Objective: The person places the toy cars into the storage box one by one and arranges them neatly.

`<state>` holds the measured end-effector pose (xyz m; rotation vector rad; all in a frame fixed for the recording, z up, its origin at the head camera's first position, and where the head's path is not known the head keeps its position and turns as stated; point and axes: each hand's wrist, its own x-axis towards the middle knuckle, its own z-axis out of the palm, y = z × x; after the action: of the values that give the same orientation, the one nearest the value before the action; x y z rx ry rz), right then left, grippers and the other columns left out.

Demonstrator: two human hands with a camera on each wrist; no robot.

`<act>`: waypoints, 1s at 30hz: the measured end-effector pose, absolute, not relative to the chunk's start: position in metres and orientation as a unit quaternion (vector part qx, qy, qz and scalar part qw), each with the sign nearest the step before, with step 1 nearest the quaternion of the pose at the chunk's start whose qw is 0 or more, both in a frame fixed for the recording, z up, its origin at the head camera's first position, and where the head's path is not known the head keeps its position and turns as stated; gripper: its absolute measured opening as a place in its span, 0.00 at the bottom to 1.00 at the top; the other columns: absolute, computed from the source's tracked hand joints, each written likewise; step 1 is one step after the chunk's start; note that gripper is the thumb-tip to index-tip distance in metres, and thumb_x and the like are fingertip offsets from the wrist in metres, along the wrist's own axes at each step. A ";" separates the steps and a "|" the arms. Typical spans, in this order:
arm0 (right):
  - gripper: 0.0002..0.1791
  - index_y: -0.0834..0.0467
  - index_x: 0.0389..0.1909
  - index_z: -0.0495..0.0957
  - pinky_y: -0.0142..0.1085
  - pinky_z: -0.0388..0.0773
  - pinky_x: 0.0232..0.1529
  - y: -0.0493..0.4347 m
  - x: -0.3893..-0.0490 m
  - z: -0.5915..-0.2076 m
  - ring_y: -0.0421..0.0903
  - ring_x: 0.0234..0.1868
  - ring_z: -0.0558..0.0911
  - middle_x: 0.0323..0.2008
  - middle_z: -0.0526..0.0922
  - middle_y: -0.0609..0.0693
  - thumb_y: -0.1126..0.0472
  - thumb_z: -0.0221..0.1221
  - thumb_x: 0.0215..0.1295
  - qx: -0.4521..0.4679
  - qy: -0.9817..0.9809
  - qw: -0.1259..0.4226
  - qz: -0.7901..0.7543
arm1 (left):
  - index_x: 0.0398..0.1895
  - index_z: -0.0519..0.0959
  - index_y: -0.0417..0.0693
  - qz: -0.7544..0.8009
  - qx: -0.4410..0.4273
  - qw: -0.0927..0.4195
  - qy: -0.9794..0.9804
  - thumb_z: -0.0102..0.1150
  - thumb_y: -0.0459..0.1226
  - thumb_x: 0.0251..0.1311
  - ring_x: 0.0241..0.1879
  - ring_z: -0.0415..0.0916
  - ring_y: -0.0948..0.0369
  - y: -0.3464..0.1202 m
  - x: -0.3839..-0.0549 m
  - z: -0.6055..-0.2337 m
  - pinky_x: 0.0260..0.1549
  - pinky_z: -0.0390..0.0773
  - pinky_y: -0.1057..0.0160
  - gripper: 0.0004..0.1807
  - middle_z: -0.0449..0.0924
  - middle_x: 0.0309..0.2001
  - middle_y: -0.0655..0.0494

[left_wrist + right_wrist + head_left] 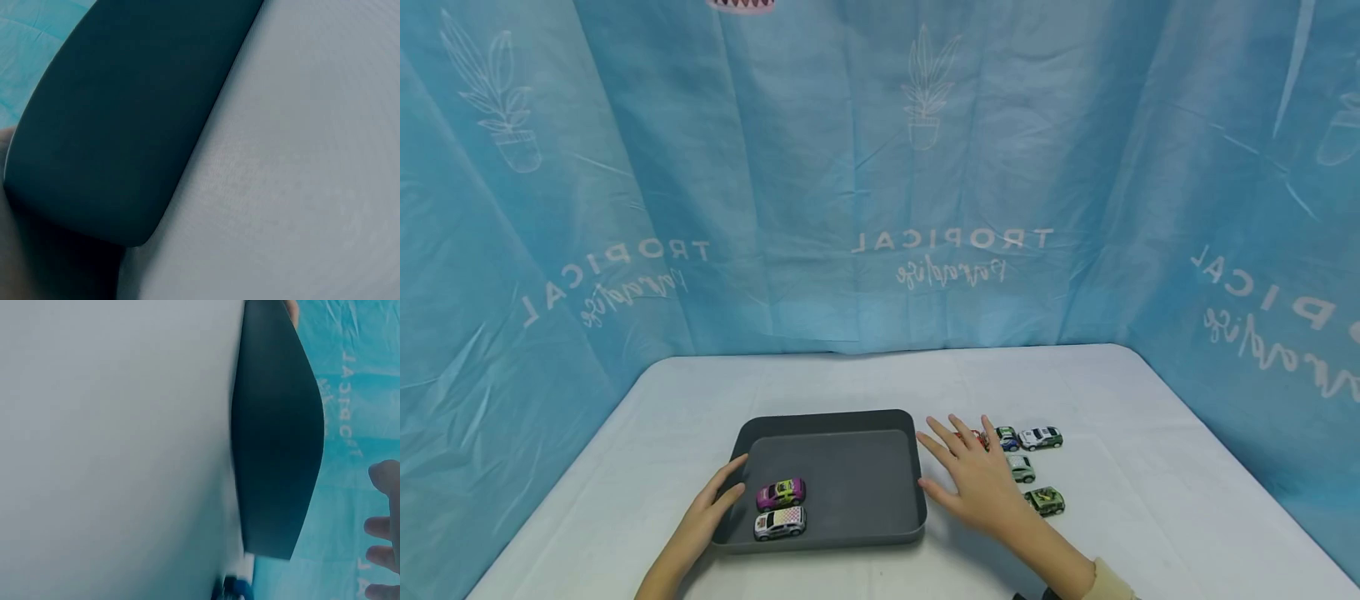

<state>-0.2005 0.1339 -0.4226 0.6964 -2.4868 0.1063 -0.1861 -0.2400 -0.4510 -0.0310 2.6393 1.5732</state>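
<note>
A dark grey tray point(865, 475) lies on the table. Inside it, near the left front corner, a purple and yellow-green toy car point(781, 494) sits just behind a white checkered toy car point(780, 523). My left hand point(696, 518) rests at the tray's left wall, fingers extended along it and thumb over the rim. Beyond the tray's right wall hovers my right hand point(979, 487), fingers spread and holding nothing. It partly hides a red toy car point(980, 437) and overlaps a pale green toy car point(1022, 469) in the head view. The tray's outer wall point(278, 431) fills much of the right wrist view.
Right of the tray stand a blue and green toy car point(1006, 439), a white and dark green one point(1042, 438) and a camouflage-green one point(1047, 501). A white cloth covers the table point(1150, 500). Blue printed curtains point(820, 192) hang behind and along both sides.
</note>
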 end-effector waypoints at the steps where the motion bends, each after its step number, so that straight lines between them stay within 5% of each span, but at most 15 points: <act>1: 0.31 0.43 0.60 0.68 0.62 0.52 0.63 0.137 -0.201 -0.423 0.52 0.64 0.67 0.64 0.67 0.43 0.38 0.54 0.56 0.257 -0.925 0.277 0.042 | 0.68 0.53 0.49 0.512 -0.010 0.034 0.858 0.41 0.51 0.66 0.69 0.37 0.38 -0.240 -0.186 -0.451 0.61 0.43 0.31 0.31 0.45 0.71 0.40; 30: 0.24 0.52 0.53 0.76 0.62 0.62 0.57 0.238 -0.226 -0.431 0.58 0.59 0.71 0.60 0.70 0.56 0.52 0.62 0.53 0.175 -0.953 0.248 0.018 | 0.68 0.53 0.49 0.516 -0.013 0.038 0.856 0.41 0.50 0.66 0.69 0.37 0.38 -0.240 -0.186 -0.450 0.61 0.42 0.31 0.31 0.44 0.71 0.40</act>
<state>-0.2257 0.2385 -0.4312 0.4765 -2.5974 0.0500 -0.1855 -0.2399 -0.4500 -0.0393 2.6256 1.5827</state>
